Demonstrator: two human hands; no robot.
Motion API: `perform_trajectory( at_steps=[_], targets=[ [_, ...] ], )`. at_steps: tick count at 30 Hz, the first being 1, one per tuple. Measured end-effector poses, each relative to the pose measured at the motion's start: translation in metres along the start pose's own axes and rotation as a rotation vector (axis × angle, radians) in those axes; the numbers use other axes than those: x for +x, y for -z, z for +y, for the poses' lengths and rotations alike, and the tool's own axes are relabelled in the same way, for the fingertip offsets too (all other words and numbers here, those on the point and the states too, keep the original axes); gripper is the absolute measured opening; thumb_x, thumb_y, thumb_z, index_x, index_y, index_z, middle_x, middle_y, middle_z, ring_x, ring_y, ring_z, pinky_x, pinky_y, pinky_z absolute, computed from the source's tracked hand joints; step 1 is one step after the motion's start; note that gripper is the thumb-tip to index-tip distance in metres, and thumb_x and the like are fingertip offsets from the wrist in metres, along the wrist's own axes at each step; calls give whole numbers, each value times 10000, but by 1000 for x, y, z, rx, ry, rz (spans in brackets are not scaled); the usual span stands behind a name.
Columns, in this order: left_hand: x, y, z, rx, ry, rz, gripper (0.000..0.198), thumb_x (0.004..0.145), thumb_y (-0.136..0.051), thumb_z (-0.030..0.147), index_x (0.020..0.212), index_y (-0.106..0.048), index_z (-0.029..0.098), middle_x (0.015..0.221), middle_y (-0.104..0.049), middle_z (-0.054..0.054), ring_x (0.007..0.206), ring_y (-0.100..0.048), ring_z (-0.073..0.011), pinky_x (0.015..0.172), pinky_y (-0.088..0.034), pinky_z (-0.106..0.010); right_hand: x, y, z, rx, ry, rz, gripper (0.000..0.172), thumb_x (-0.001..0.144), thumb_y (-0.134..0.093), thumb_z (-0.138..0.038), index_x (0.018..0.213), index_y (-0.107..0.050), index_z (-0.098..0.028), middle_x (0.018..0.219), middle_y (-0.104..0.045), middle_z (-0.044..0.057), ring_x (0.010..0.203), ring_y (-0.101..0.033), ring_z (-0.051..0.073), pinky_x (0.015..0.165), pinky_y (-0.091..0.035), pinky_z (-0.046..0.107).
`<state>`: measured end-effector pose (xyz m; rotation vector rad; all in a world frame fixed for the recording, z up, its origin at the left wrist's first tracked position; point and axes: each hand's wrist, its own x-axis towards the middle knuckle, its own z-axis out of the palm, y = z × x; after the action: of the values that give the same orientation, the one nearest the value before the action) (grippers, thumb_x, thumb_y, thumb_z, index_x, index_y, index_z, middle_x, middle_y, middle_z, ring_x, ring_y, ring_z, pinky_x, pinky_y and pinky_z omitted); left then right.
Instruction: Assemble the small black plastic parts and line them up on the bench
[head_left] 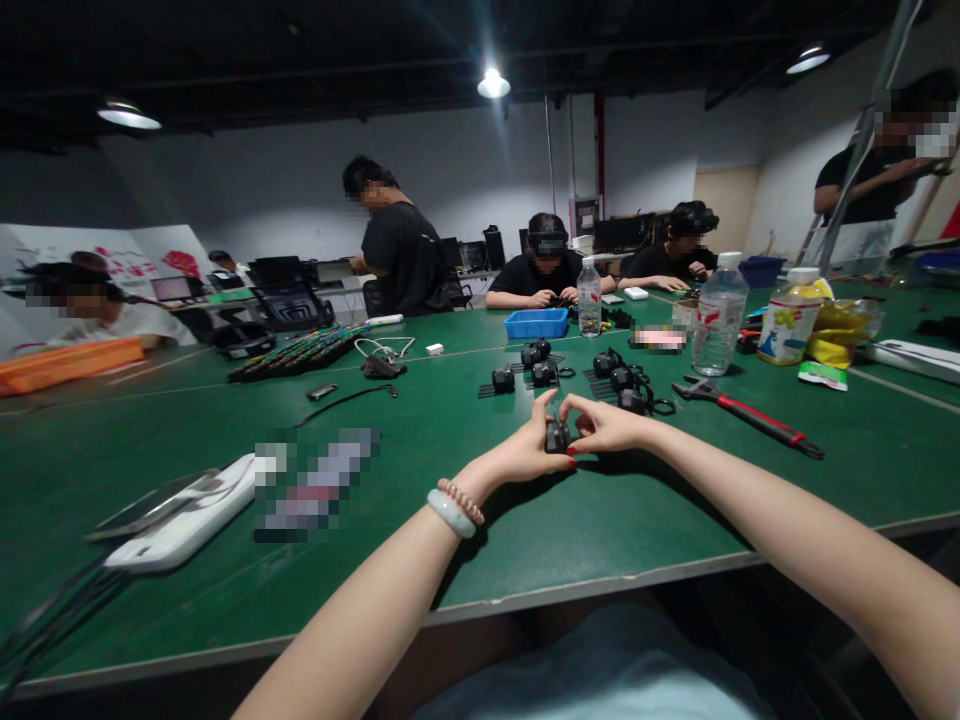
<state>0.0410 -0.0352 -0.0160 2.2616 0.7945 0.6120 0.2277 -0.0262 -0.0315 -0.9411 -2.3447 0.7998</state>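
Observation:
Between my two hands is a small black plastic part (557, 437), held just over the green table (645, 540). My left hand (527, 443) grips it from the left, thumb and fingers closed on its side. From the right, my right hand (600, 425) pinches the same part with its fingertips. The exact kind of part cannot be made out. Just beyond my hands lie several similar black parts, among them one at the left (502, 379) and one at the right (630, 400), some with thin prongs or rings.
An adjustable wrench (757, 415) with red-black handles lies right. Behind stand a blue tray (536, 323), clear bottles (720, 315) and a labelled bottle (789, 318). At left are a white power strip (187, 520), a cable bundle (300, 352) and an orange tray (71, 368). Several people work around.

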Motion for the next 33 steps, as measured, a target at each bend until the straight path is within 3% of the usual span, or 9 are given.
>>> perform_trajectory(
  at_steps=[33],
  targets=[
    [0, -1, -2, 13, -10, 3, 906, 611, -619, 239, 1269, 4, 209, 967, -461, -61, 817, -512, -160, 774, -403, -372, 0, 3, -3, 2, -21, 17, 347, 691, -530, -324, 983, -435, -162, 511, -320, -81, 464, -308, 59, 440, -220, 174]
  ],
)
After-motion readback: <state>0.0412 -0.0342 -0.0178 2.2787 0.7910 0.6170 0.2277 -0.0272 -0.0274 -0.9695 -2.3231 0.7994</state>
